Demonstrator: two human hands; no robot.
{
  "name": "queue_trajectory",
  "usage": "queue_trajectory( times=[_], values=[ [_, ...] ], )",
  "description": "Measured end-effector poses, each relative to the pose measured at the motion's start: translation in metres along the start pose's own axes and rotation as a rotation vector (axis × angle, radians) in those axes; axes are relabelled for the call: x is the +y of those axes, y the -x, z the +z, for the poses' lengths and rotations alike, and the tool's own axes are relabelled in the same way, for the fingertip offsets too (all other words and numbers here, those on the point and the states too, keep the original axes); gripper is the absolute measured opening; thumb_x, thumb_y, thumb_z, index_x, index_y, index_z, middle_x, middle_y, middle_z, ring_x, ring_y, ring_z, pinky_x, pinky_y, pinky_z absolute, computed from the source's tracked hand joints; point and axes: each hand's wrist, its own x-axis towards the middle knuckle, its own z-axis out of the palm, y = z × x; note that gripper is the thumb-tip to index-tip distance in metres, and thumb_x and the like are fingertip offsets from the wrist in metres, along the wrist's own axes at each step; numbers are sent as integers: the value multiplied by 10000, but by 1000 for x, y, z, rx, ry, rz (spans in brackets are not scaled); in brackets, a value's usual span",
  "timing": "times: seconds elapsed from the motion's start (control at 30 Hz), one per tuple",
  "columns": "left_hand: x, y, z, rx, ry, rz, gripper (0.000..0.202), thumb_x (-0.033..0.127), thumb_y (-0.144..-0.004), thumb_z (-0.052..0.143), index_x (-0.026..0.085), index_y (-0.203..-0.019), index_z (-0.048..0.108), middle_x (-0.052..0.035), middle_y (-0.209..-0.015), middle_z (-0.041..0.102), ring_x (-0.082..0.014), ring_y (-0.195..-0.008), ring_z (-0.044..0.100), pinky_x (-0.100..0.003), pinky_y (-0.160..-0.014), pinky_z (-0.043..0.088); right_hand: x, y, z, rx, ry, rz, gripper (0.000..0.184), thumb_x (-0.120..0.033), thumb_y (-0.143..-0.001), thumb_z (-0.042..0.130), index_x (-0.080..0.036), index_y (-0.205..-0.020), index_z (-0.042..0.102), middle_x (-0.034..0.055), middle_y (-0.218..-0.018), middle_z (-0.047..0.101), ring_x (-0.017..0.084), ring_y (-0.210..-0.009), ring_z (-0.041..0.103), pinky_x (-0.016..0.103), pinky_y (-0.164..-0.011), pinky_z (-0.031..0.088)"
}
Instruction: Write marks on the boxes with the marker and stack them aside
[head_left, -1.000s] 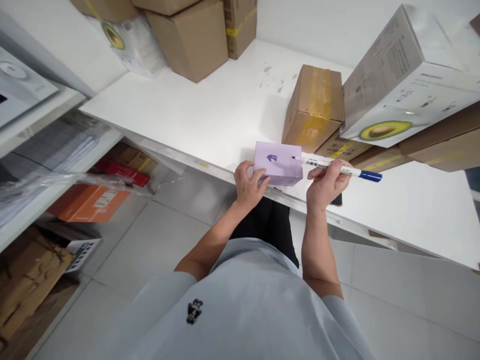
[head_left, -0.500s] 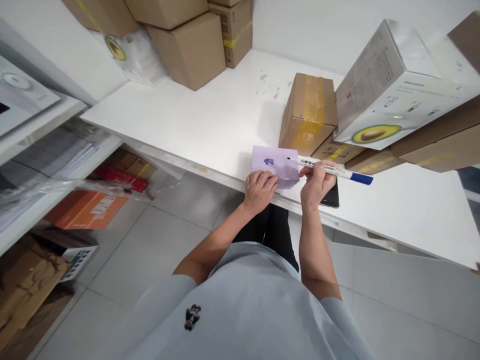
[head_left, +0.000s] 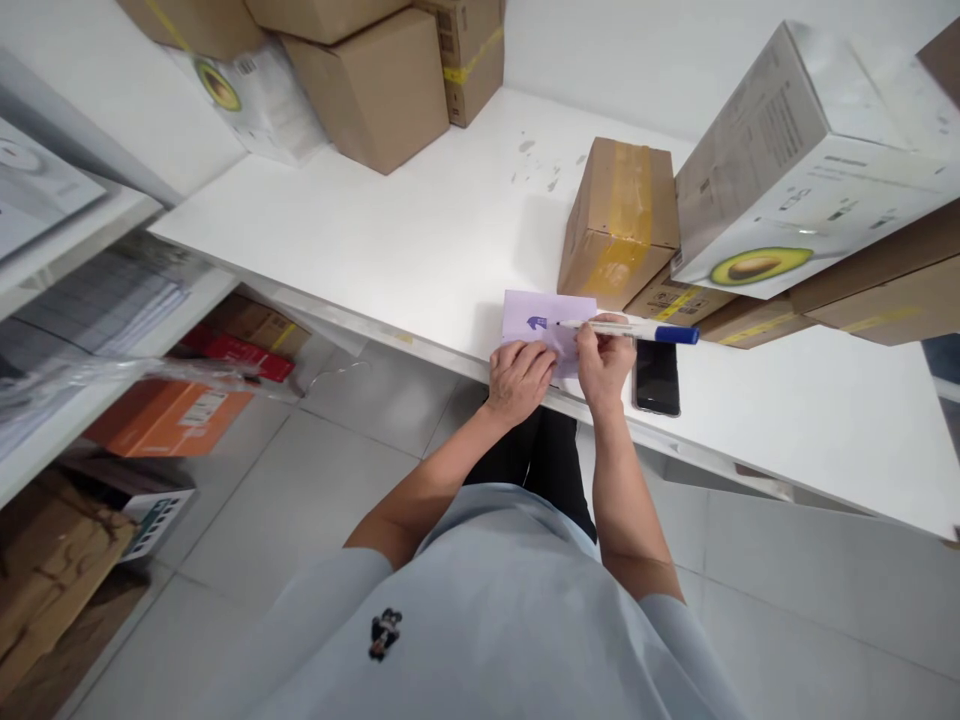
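Note:
A light purple sheet (head_left: 523,306) with a dark purple printed figure lies at the front edge of the white table; how thick it is I cannot tell. My left hand (head_left: 520,380) rests on its lower left part, fingers bent slightly and lying over it, thumb hidden. In my right hand (head_left: 604,366) is a whiteboard marker (head_left: 641,329), white with a blue end pointing right. Its dark tip is over the sheet, just right of the figure; whether it touches I cannot tell. A black phone (head_left: 657,380) lies right of my right hand.
A taped cardboard box (head_left: 619,215) stands behind the sheet. To its right is a white box with an avocado picture (head_left: 757,190) on other cartons. More cartons (head_left: 375,90) are stacked at the back left. Shelves (head_left: 97,390) with boxes and papers stand left.
My right hand has moved left with the marker, bringing its tip closer to the printed figure. More of the phone now shows. My left hand has stayed on the sheet.

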Motion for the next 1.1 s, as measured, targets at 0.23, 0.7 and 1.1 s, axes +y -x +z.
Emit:
queue_trajectory(
  times=[0.23,0.7,1.1],
  values=[
    [-1,0,2,38,28,2,232,350,-990,551,281,-1094,747,-77,-1084,769,-251,-1040,635,-434,-902,402,-2,5,-1,-144,41,-20,196,-409,-863,632,-218,-829,655,-23,-720,661,112,-565,584,245,-543,468],
    [1,-2,0,71,-126,73,274,309,-1006,500,252,-1069,761,-62,-1061,785,-230,-1005,639,-400,-896,401,-6,6,0,-181,212,-45,293,-459,-889,579,-191,-815,673,18,-753,692,127,-577,596,263,-578,474],
    [0,-1,1,93,-117,84,251,296,-991,530,247,-1056,768,-65,-1055,783,-237,-1004,627,-399,-902,391,-7,5,0,-192,209,-57,323,-475,-892,564,-187,-776,657,37,-794,703,124,-575,589,262,-565,455]
  ],
)
